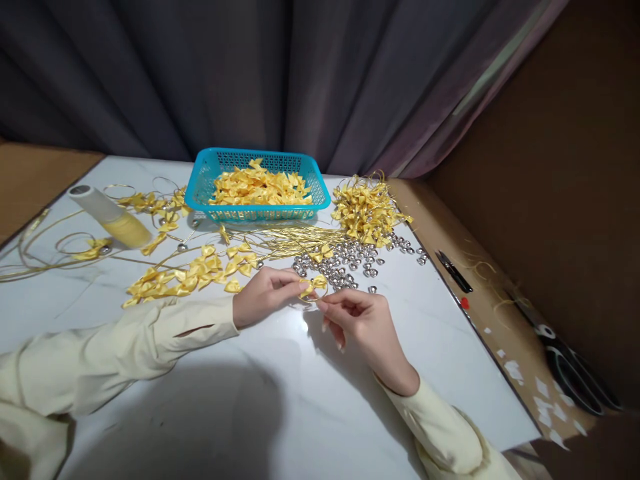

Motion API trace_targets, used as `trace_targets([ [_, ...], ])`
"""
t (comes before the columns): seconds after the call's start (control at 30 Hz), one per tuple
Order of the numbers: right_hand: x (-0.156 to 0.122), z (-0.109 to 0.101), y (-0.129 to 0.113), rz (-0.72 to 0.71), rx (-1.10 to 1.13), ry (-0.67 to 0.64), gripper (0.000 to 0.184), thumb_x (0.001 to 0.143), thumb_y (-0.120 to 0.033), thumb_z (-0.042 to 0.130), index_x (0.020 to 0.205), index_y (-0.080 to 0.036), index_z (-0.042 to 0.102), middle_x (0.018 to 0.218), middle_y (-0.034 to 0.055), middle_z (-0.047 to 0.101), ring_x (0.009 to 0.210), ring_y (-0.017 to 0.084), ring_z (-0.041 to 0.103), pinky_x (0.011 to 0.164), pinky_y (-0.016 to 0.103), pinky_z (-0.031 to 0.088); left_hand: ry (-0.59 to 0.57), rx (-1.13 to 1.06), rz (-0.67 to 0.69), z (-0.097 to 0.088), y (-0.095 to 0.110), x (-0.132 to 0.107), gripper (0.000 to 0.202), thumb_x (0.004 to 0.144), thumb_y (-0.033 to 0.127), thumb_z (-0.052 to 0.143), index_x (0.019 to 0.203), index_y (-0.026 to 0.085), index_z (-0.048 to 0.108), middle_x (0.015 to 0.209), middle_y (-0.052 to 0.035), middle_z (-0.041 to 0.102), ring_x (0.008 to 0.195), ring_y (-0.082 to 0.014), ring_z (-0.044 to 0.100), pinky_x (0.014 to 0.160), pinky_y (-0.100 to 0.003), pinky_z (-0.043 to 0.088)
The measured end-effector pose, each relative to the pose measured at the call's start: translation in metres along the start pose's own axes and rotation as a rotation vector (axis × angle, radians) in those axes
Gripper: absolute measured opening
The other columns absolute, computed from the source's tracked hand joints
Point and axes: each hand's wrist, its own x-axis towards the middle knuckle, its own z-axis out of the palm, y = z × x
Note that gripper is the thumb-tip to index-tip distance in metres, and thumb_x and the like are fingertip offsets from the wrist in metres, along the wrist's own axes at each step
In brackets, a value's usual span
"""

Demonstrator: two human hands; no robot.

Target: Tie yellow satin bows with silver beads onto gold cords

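Note:
My left hand (265,293) and my right hand (363,320) meet over the white table (280,393), both pinched on one small yellow ribbon bow (313,287) with a thin gold wire loop under it. Just behind the hands lies a heap of small silver beads (345,263). A row of finished yellow bows on gold wire (190,270) lies to the left of my left hand. Both sleeves are cream coloured.
A blue basket (200,190) full of yellow bows stands at the back centre. A pile of wired bows (367,210) lies right of it. A spool of yellow thread (113,217) lies at the left. Pliers (454,271) and scissors (570,367) rest on the brown surface at the right.

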Motion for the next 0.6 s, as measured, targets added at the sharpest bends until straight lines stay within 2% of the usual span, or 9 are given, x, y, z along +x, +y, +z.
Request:
trace_targets([
  [0.13, 0.001, 0.001, 0.000, 0.003, 0.071, -0.006, 0.020, 0.074, -0.031, 0.065, 0.063, -0.014, 0.062, 0.048, -0.0013, 0.059, 0.031, 0.007, 0.044, 0.034, 0.019, 0.033, 0.010, -0.144, -0.109, 0.000, -0.001, 0.002, 0.024, 0.078, 0.034, 0.060, 0.075, 0.014, 0.074, 0.076, -0.0057, 0.070, 0.072, -0.0171, 0.058, 0.067, -0.027, 0.042],
  [0.27, 0.001, 0.003, 0.003, -0.049, 0.006, 0.026, 0.021, 0.077, -0.030, 0.063, 0.063, -0.014, 0.061, 0.046, -0.0028, 0.056, 0.032, 0.007, 0.043, 0.036, 0.019, 0.034, 0.017, -0.191, -0.121, 0.000, -0.003, 0.002, 0.023, 0.078, 0.034, 0.061, 0.073, 0.015, 0.074, 0.077, -0.0047, 0.070, 0.074, -0.0167, 0.059, 0.069, -0.026, 0.042],
  [0.4, 0.001, 0.005, 0.010, -0.228, -0.169, 0.083, 0.020, 0.081, -0.026, 0.058, 0.064, -0.016, 0.059, 0.043, -0.0048, 0.050, 0.035, 0.007, 0.042, 0.039, 0.020, 0.034, 0.020, -0.164, -0.108, -0.001, -0.001, 0.002, 0.023, 0.079, 0.033, 0.060, 0.072, 0.015, 0.073, 0.075, -0.0035, 0.069, 0.073, -0.0157, 0.058, 0.069, -0.025, 0.042],
  [0.6, 0.001, 0.007, 0.019, -0.478, -0.441, 0.146, 0.016, 0.087, -0.018, 0.050, 0.072, -0.018, 0.055, 0.057, -0.0018, 0.057, 0.047, 0.009, 0.048, 0.047, 0.020, 0.037, 0.042, -0.180, -0.124, 0.000, -0.002, 0.003, 0.025, 0.079, 0.035, 0.059, 0.076, 0.015, 0.073, 0.080, -0.0049, 0.071, 0.076, -0.0173, 0.060, 0.071, -0.027, 0.043],
])
